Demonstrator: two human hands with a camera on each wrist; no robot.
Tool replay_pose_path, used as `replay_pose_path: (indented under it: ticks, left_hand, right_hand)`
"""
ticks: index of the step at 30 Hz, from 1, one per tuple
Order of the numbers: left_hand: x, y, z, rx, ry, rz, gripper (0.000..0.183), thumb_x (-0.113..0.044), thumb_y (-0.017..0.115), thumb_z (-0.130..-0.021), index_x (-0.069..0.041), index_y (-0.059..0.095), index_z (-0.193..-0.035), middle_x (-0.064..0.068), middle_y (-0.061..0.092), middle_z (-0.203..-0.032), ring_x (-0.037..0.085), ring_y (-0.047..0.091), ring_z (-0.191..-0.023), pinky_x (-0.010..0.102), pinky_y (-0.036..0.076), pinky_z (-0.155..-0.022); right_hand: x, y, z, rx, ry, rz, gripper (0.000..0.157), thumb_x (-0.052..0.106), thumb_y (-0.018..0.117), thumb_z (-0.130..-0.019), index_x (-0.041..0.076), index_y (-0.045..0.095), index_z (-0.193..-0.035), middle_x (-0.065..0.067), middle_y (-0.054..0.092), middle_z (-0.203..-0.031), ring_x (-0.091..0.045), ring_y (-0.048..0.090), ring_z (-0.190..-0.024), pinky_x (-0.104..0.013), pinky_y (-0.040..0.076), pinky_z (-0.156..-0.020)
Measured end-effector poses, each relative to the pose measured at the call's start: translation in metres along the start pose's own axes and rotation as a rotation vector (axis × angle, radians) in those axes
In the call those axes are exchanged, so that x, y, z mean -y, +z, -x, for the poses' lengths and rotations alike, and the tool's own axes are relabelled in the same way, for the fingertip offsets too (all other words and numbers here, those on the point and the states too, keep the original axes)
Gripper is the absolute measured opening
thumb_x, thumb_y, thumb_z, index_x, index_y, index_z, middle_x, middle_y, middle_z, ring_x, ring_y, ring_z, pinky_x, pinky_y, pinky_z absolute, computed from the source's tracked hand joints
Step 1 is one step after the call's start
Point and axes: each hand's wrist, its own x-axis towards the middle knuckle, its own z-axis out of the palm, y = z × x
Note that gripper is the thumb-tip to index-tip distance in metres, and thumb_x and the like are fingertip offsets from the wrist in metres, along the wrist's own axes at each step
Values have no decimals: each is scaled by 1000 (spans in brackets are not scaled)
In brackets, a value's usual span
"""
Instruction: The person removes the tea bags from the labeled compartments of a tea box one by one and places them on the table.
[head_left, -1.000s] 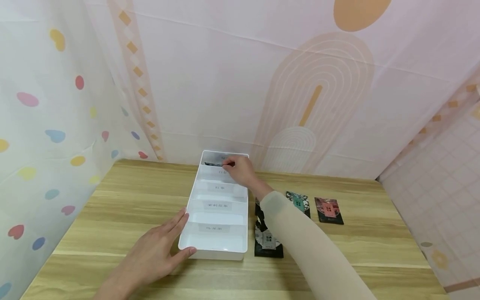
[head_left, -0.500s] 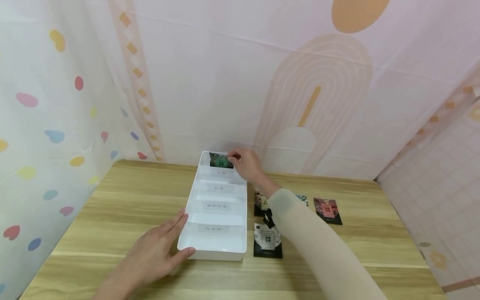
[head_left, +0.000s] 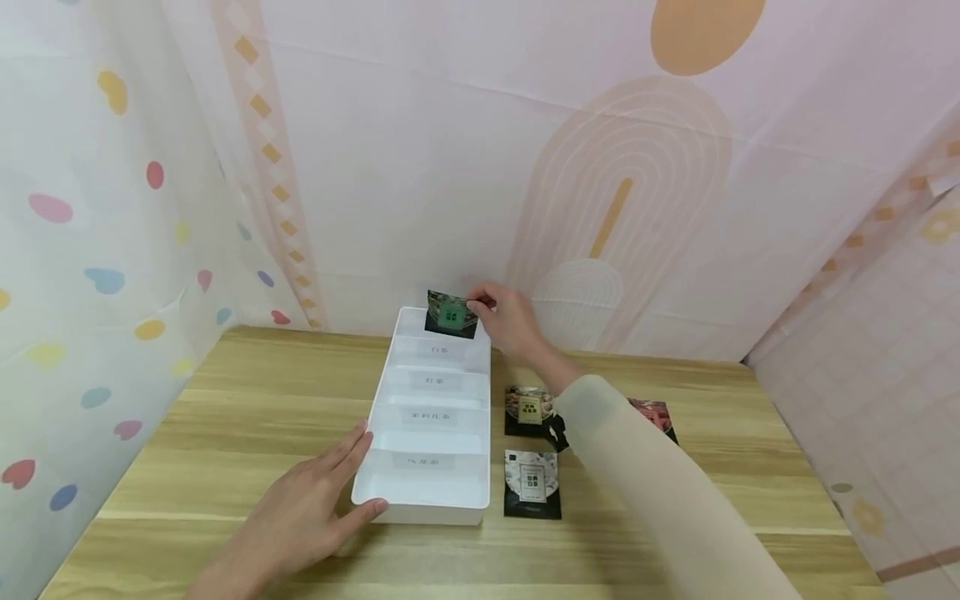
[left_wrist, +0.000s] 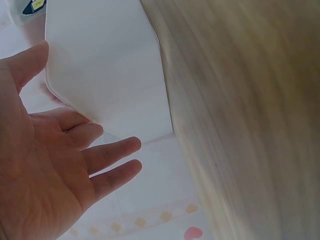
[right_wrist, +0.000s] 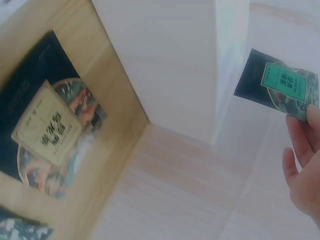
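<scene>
A white box (head_left: 427,514) with several labelled compartments stands lengthwise in the middle of the table. My left hand (head_left: 307,500) rests at its near left corner, fingers along the side and thumb at the front edge; in the left wrist view this hand (left_wrist: 55,155) has its fingers extended against the white wall. Between thumb and fingertips, my right hand (head_left: 513,325) pinches a black tea sachet (head_left: 452,316) with a green label by its edge. It is held upright over the farthest compartment. In the right wrist view the sachet (right_wrist: 285,82) shows its label side.
Right of the box lie a yellow-labelled sachet (head_left: 528,408) and a grey-labelled sachet (head_left: 532,483). Farther right, a red sachet (head_left: 654,412) is partly covered by my right sleeve (head_left: 660,467). A curtain (head_left: 390,192) hangs behind the table.
The green-labelled sachet has risen from low in the farthest compartment to above its rim, carried by my right hand. My left hand stays at the box.
</scene>
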Motion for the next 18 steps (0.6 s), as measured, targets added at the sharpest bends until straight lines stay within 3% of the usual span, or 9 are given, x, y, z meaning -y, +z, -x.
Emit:
replay_pose_path:
  ticks: [18]
  left_hand:
    - [1, -1, -5, 4, 2, 7, 83, -55, 70, -97, 5, 51, -151, 18, 46, -160, 39, 62, -129, 56, 54, -99]
  right_hand:
    - [-2, -42, 22, -42, -146, 25, 12, 2, 66, -103, -1, 74, -111, -12, 74, -100, -22, 66, -85, -34, 56, -75]
